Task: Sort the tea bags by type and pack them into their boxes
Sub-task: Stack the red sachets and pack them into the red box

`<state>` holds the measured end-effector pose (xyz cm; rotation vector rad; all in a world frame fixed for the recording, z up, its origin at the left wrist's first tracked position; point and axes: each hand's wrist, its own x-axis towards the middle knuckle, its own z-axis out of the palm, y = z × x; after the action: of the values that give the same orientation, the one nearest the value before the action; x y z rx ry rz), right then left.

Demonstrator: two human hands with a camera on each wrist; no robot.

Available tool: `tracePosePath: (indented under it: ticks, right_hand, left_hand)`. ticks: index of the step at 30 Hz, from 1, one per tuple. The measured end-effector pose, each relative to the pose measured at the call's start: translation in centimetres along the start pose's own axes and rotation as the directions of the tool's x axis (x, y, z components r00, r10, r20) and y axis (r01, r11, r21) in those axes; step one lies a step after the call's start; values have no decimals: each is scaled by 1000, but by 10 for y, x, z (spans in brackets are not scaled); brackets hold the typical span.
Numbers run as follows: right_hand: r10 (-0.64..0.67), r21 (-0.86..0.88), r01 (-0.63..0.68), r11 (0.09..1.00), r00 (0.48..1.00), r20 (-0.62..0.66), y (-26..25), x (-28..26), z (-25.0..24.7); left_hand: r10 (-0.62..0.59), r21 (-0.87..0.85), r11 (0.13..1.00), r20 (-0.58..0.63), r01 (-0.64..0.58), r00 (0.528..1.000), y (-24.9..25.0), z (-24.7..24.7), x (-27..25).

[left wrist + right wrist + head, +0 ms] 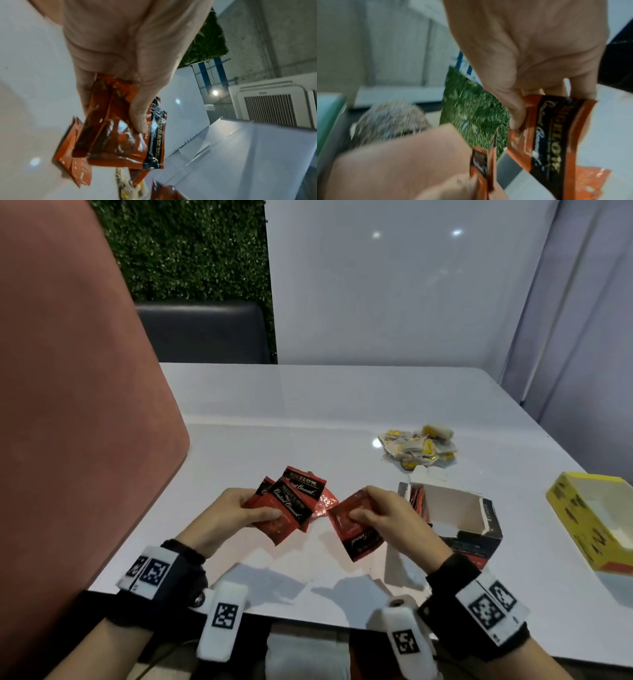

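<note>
While fanned above the white table (342, 405), several red Bigelow tea packets (291, 505) sit pinched in the left hand (229, 515), thumb on top, fingers curled beneath. Held just beside them, apart from the fan, one more red packet (356, 529), clamped between thumb and fingers of the right hand (390, 515). Lying flat on the table between both hands, another red packet (325, 503). Standing open just right of the right hand, the dark Bigelow box (476, 529), with red packets upright at its left end. Heaped farther back, loose yellow-tagged tea bags (419, 450). Well to the right, an open yellow box (582, 518).
</note>
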<state>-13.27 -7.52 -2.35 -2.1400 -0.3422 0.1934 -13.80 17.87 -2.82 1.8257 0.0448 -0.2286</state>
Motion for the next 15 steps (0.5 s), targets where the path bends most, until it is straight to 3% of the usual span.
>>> tracePosePath:
  ticks: [3, 5, 9, 11, 15]
  right_hand:
    - [101, 308, -96, 947, 995, 0, 1, 3, 2]
    - [130, 420, -92, 903, 989, -63, 1, 5, 4]
    - [162, 557, 2, 831, 956, -246, 2, 5, 0]
    - [139, 612, 64, 789, 950, -278, 3, 4, -4]
    - [82, 591, 154, 792, 932, -353, -4, 5, -2]
  left_hand:
    - [14, -141, 990, 8, -13, 1000, 1, 8, -1]
    - [41, -217, 975, 10, -37, 999, 4, 13, 1]
    - [59, -262, 963, -14, -61, 998, 4, 14, 2]
    - [72, -255, 964, -9, -72, 997, 2, 14, 0]
    - [82, -301, 951, 37, -67, 996, 0, 17, -3]
